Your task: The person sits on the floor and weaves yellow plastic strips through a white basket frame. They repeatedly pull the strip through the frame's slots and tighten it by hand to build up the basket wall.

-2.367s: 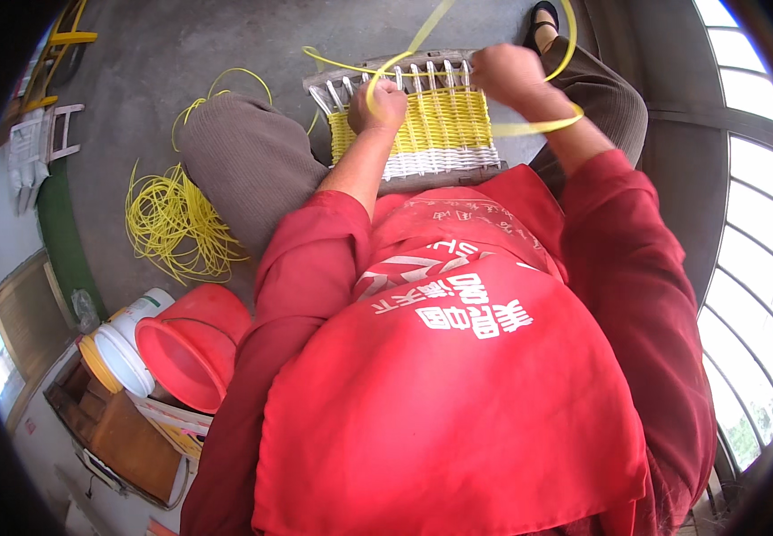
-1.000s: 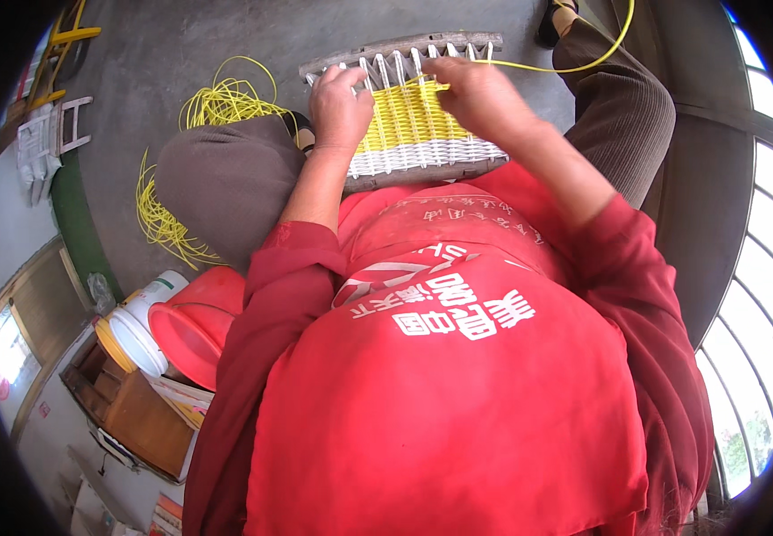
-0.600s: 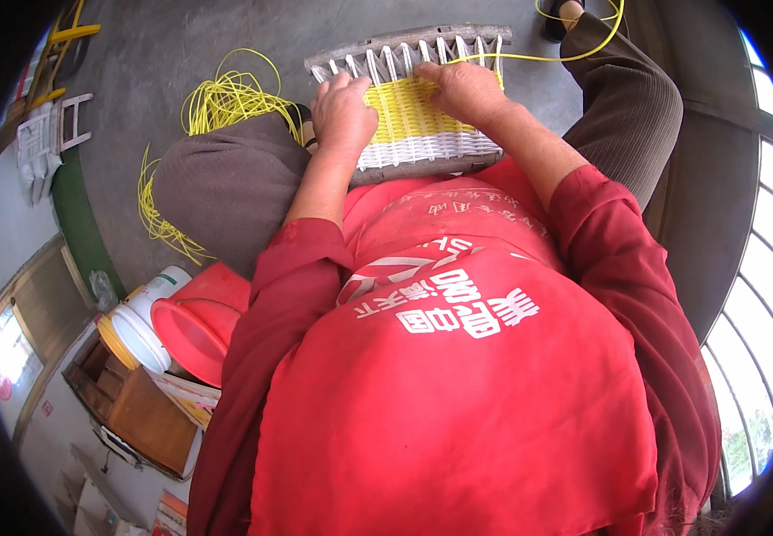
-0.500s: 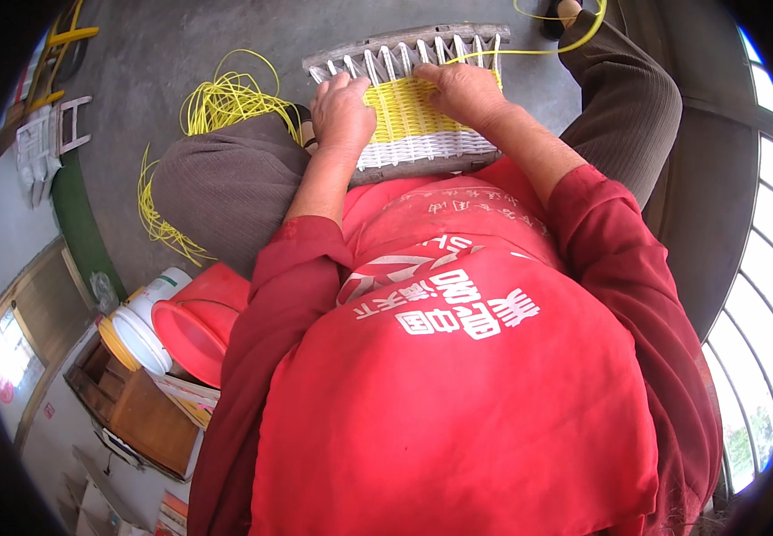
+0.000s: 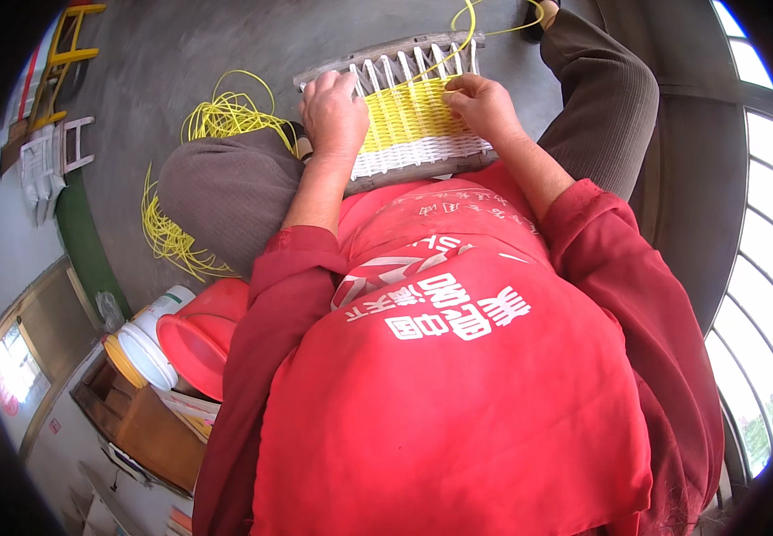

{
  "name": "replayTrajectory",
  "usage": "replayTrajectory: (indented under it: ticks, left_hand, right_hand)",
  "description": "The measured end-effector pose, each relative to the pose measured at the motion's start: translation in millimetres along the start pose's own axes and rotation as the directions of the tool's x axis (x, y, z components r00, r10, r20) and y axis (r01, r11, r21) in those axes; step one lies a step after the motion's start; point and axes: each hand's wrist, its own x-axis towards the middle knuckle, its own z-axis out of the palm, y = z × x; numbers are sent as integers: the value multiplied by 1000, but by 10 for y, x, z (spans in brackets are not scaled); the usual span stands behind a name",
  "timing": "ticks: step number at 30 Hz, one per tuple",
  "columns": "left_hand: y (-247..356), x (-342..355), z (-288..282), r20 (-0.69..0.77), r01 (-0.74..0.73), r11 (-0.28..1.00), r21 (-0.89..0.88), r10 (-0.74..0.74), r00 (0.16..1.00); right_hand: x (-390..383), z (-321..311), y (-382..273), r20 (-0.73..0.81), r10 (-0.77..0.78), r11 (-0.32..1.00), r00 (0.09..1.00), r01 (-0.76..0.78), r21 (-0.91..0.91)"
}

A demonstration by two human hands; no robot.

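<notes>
Resting over the left edge of the panel [image 5: 415, 116], the left hand [image 5: 333, 114] bends its fingers; with their undersides hidden, its grip cannot be told. The right hand [image 5: 486, 107] curls thumb and fingers close together at the panel's right side; whether that grip has hold of anything is unclear. The panel lies between the knees [image 5: 225, 179], a yellow strand [image 5: 473, 25] looping beyond it.

Free room beyond the far wooden bar [image 5: 386, 48], a yellow strand [image 5: 473, 21] across its right end
</notes>
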Motion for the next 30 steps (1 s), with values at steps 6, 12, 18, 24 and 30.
replayTrajectory:
  ticks: [6, 12, 18, 24, 30]
  left_hand:
    - [272, 230, 196, 132, -2, 876, -483, 75, 988]
    - [435, 350, 439, 163, -79, 874, -480, 177, 971]
    - [445, 331, 622, 193, 94, 846, -525, 11, 981]
    - [362, 376, 734, 389, 381, 714, -588, -164, 907]
    - [344, 398, 801, 379, 422, 646, -636, -215, 900]
  right_hand:
    - [156, -82, -264, -88, 126, 916, 988, -82, 394]
    - [317, -124, -269, -23, 44, 893, 999, -29, 449]
    - [365, -22, -177, -81, -75, 944, 994, 97, 314]
    - [469, 122, -323, -41, -59, 942, 997, 42, -334]
    - [594, 265, -397, -97, -7, 823, 995, -49, -565]
